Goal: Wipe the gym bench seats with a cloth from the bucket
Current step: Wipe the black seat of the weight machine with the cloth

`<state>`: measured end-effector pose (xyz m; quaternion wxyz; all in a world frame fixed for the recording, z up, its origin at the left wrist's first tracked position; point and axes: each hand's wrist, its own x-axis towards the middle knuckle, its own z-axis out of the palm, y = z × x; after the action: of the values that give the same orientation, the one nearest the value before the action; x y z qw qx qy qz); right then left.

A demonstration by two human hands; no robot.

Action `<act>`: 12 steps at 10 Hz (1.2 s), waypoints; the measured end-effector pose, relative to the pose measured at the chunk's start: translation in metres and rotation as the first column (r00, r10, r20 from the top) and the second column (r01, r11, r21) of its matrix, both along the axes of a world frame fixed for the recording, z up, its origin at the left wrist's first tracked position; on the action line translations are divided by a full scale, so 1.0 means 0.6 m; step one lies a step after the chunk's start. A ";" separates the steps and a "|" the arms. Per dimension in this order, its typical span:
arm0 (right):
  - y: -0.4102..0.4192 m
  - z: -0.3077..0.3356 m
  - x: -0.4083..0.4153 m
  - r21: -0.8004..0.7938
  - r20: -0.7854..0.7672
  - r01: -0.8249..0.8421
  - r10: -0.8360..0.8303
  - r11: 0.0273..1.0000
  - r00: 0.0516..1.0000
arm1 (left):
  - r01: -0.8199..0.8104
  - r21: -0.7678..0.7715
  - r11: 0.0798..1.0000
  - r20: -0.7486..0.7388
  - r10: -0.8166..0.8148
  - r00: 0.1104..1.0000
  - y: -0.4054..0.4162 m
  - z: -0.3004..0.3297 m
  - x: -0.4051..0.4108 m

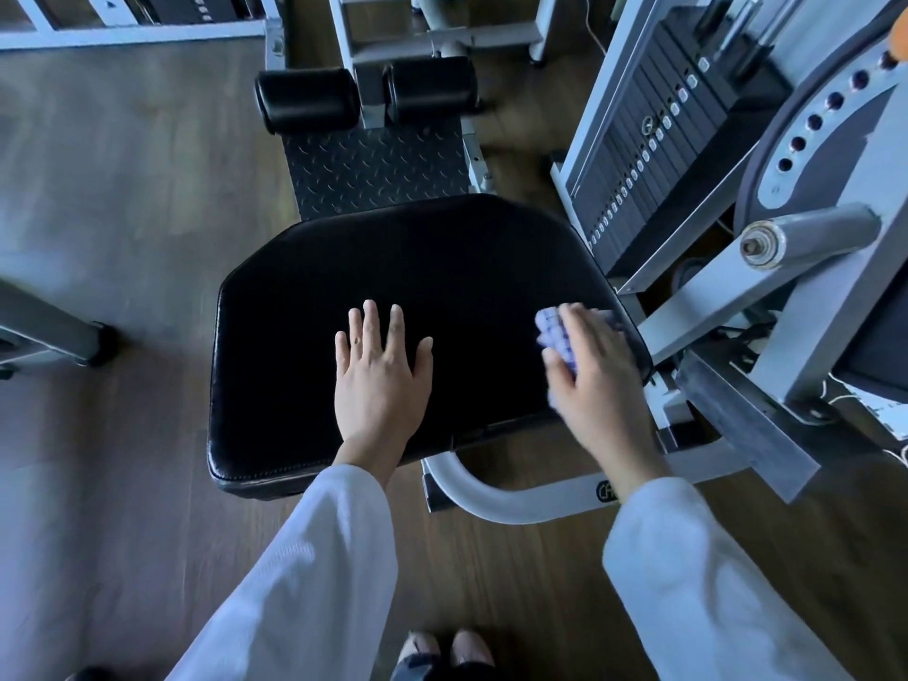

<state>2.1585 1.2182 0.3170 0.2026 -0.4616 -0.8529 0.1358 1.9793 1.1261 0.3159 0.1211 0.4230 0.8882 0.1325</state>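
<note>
A wide black padded gym seat (393, 267) fills the middle of the view. My left hand (381, 371) lies flat on its near middle with the fingers spread and straight. My right hand (597, 376) presses a pale checked cloth (553, 334) onto the seat's right edge. Most of the cloth is hidden under the palm and fingers, with only its left part showing. No bucket is in view.
Two black roller pads (304, 98) and a checker-plate footrest (373, 167) lie beyond the seat. A weight stack (653, 149) and grey machine frame (766, 307) crowd the right side. A white curved tube (501, 498) runs under the seat. Wooden floor (123, 213) lies to the left.
</note>
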 end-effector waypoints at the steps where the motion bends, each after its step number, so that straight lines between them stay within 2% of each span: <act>1: 0.053 0.004 0.009 -0.089 -0.017 0.229 -0.232 0.969 0.973 | -0.006 0.014 1.000 -0.001 0.006 1.000 0.001 -0.001 0.002; 2: 0.063 0.002 -0.018 -0.044 0.068 0.226 -0.223 0.973 0.972 | -0.010 0.023 1.000 -0.003 0.010 1.000 0.003 -0.002 0.003; 3: 0.025 -0.007 -0.029 -0.023 0.090 0.023 -0.021 0.999 0.996 | -0.017 0.019 1.000 -0.011 0.017 1.000 0.003 -0.003 0.004; 4: 0.002 -0.011 -0.002 0.021 0.037 -0.032 0.031 0.999 0.999 | -0.018 0.013 1.000 -0.004 0.018 1.000 0.003 -0.002 0.004; 6: 0.047 -0.008 0.016 -0.037 -0.079 0.266 -0.268 0.963 0.960 | -0.019 0.004 1.000 0.000 0.019 1.000 0.005 -0.002 0.005; 7: 0.054 -0.006 0.002 -0.037 -0.024 0.369 -0.370 0.929 0.929 | -0.023 -0.001 1.000 -0.012 0.023 1.000 0.006 -0.003 0.006; 9: 0.032 -0.002 -0.009 0.175 0.019 0.398 -0.407 0.901 0.913 | -0.011 -0.035 0.999 0.005 0.011 1.000 0.005 0.004 0.010; 10: 0.005 0.011 -0.008 0.192 0.011 0.371 -0.380 0.909 0.925 | 0.012 -0.051 0.999 0.053 -0.009 0.999 0.000 0.017 0.015; 12: -0.064 0.041 0.013 0.115 -0.012 0.346 -0.347 0.931 0.938 | 0.293 -0.079 0.953 0.024 -0.292 0.956 -0.010 0.070 0.097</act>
<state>2.1661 1.1800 0.3414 0.2463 -0.5927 -0.7654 0.0468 2.0372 1.1203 0.3576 0.1619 0.5435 0.8198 0.0795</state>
